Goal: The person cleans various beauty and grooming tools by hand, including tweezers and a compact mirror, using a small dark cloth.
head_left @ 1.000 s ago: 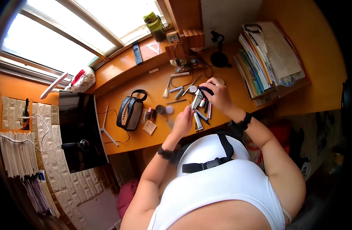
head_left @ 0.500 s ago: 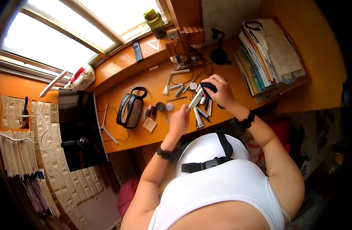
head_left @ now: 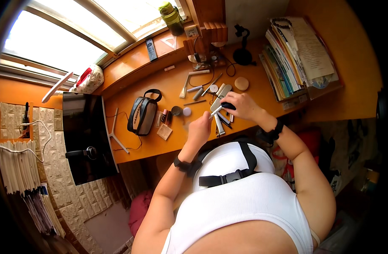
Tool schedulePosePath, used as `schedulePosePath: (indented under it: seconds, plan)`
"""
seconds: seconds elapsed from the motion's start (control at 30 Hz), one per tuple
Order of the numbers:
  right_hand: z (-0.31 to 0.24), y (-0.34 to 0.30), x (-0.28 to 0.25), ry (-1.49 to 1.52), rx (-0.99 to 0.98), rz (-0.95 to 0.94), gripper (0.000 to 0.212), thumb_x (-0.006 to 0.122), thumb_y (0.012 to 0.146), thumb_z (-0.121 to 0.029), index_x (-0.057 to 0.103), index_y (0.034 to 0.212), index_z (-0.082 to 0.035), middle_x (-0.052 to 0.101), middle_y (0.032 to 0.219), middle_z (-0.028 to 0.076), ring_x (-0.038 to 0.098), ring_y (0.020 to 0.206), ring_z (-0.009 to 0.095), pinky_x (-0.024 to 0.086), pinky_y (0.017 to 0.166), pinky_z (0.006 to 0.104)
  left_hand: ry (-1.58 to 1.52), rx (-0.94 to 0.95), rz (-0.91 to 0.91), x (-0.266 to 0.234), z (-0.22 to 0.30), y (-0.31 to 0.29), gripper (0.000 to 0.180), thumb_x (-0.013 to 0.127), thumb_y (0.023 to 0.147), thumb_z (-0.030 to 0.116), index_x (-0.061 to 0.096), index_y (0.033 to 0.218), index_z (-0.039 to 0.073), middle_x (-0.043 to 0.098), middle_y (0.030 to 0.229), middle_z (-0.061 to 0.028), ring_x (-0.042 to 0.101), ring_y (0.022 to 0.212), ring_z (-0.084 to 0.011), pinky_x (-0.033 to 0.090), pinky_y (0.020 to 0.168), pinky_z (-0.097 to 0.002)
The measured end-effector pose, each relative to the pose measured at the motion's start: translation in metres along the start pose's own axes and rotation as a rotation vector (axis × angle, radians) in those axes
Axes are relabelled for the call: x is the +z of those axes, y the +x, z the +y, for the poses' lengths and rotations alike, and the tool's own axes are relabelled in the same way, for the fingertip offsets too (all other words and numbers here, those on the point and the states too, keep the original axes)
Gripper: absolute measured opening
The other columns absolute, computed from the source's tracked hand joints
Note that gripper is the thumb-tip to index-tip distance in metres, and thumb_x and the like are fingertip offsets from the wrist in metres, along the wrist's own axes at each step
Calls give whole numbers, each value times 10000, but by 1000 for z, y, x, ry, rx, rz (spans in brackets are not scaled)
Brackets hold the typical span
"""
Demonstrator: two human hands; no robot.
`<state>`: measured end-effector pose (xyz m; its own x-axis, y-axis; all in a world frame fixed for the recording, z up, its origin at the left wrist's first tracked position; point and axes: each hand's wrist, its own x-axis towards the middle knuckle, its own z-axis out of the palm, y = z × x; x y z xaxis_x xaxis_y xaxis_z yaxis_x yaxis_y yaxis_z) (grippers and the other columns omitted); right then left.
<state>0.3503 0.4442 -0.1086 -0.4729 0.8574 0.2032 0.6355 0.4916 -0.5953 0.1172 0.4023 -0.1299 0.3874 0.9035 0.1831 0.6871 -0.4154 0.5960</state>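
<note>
My left hand [head_left: 200,129] is closed in a pinch on a slim white stick [head_left: 216,111] above the front of the desk. The fingers of my right hand [head_left: 243,106] are closed around a dark, rounded piece [head_left: 228,105] at the stick's other end; I cannot tell whether the two are joined. Just beyond the right fingertips lies a long pale case with rounded ends [head_left: 220,98]. Under and beside the hands are several cosmetic tubes [head_left: 220,125], partly hidden. A round beige pad [head_left: 241,84] sits beyond my right hand.
Left of the hands stand a black-and-clear zip bag [head_left: 143,114], a small jar [head_left: 176,111], lipsticks [head_left: 165,115] and a square compact [head_left: 164,131]. Stacked books and papers [head_left: 295,59] fill the right back. A monitor [head_left: 88,135] stands at left, a green bottle [head_left: 171,19] on the sill.
My right hand has moved down and slightly left, closer to the left hand, uncovering the round beige pad. The slim white stick now shows between my hands. The left hand has hardly moved.
</note>
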Motion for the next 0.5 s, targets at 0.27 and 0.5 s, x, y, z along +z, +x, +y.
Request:
schedulePosePath:
  seconds: [0.27, 0.5]
  plan:
    - [-17, -4, -4, 51, 176, 192, 265, 712, 825, -150, 615, 1070, -121, 647, 1013, 111, 662, 886, 348, 552, 764, 409, 12, -115, -102, 15, -14, -14, 154, 515, 1000, 147, 400, 1024, 48, 588, 671, -232, 572, 638, -464, 421, 559, -553]
    - [-39, -7, 23, 50, 42, 139, 221, 729, 820, -155, 693, 1038, -139, 623, 1027, 64, 679, 837, 287, 566, 721, 380, -297, -150, -114, 19, -17, -11, 115, 491, 1007, 111, 424, 1057, 32, 597, 680, -205, 596, 658, -438, 445, 566, -492]
